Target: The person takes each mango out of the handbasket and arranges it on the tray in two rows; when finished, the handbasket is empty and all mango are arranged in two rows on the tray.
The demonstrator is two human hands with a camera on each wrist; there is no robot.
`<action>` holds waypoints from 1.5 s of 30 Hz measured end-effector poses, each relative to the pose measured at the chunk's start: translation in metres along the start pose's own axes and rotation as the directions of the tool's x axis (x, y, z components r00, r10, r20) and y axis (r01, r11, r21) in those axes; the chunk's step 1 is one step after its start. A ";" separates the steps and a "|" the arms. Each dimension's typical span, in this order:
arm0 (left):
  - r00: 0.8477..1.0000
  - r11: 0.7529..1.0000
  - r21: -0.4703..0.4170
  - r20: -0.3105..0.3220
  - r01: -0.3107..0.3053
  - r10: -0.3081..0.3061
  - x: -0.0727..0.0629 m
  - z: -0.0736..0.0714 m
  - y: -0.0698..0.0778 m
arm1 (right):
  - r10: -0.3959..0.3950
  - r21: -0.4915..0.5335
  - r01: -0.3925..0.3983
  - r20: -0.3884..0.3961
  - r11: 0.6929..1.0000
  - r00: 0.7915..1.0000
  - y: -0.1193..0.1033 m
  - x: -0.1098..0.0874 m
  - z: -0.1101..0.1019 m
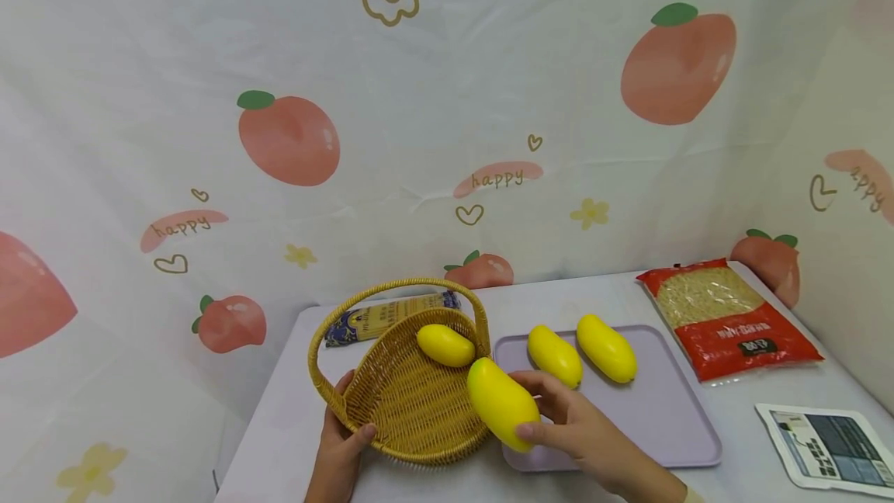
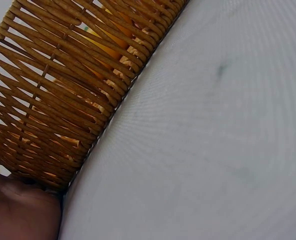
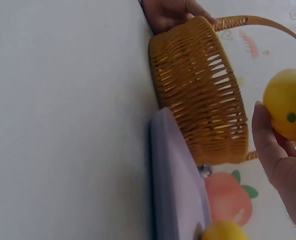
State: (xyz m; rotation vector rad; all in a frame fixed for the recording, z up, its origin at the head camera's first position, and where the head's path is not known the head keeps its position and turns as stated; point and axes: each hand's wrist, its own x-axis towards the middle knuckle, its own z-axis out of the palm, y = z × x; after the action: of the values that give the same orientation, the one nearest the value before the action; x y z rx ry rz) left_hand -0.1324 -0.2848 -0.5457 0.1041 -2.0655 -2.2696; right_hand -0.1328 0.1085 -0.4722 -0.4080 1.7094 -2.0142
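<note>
My left hand (image 1: 338, 449) grips the left rim of a woven wicker basket (image 1: 419, 457), its thumb over the front edge. One yellow mango (image 1: 445, 345) lies inside at the back, under the arched handle (image 1: 317, 363). Between thumb and fingers, my right hand (image 1: 580, 429) holds another mango (image 1: 503, 404) with a greenish tip, beside the basket's right rim and above the near left part of a pale purple tray (image 1: 663, 418). In the right wrist view, this held mango (image 3: 288, 102) appears higher than the basket's rim. Two more mangoes (image 1: 555, 355) (image 1: 606, 348) lie on the tray.
Behind the basket lies a blue and yellow packet (image 1: 391, 318). A red bag of pale grains or noodles (image 1: 726, 317) sits at the back right. Nearer, a white-framed flat item with a printed face (image 1: 831, 449) lies right of the tray. A patterned cloth hangs behind the table.
</note>
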 end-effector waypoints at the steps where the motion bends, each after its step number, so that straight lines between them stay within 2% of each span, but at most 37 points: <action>1: 1.000 1.000 0.000 0.002 -0.002 0.002 0.000 0.000 0.000 | 0.010 -0.003 -0.010 -0.011 1.000 1.000 0.001 -0.001 -0.002; 11: 1.000 1.000 0.017 -0.004 -0.005 0.005 0.002 0.001 -0.001 | 0.108 0.007 -0.107 -0.063 0.994 0.992 0.018 -0.014 -0.026; 15: 1.000 1.000 0.022 -0.007 0.004 -0.004 0.003 0.002 -0.001 | 0.133 -0.042 -0.138 -0.105 0.990 0.986 0.022 -0.021 -0.035; 22: 1.000 1.000 0.017 -0.003 -0.002 0.002 0.005 0.001 -0.002 | 0.208 -0.136 -0.245 -0.241 0.960 0.948 0.029 -0.027 -0.047; 27: 1.000 1.000 0.010 -0.004 0.005 -0.005 0.005 0.000 -0.004 | 0.185 -0.219 -0.253 -0.289 0.942 0.939 0.033 -0.027 -0.052; 36: 1.000 1.000 -0.005 0.001 -0.010 0.010 0.002 0.000 -0.002 | 0.120 -0.389 -0.237 -0.301 0.890 0.946 0.035 -0.028 -0.050; 39: 1.000 1.000 -0.013 0.004 -0.009 0.009 0.001 0.001 0.000 | 0.122 -0.408 -0.253 -0.321 0.877 0.939 0.034 -0.027 -0.048; 45: 1.000 1.000 -0.015 0.005 -0.001 0.001 0.000 0.001 0.001 | 0.139 -0.435 -0.320 -0.399 0.841 0.907 0.035 -0.026 -0.045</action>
State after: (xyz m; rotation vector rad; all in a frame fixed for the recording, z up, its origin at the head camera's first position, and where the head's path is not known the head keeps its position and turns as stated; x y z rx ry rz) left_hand -0.1322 -0.2838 -0.5449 0.0972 -2.0504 -2.2868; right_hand -0.1279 0.1555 -0.5129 0.0220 2.3783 -1.5187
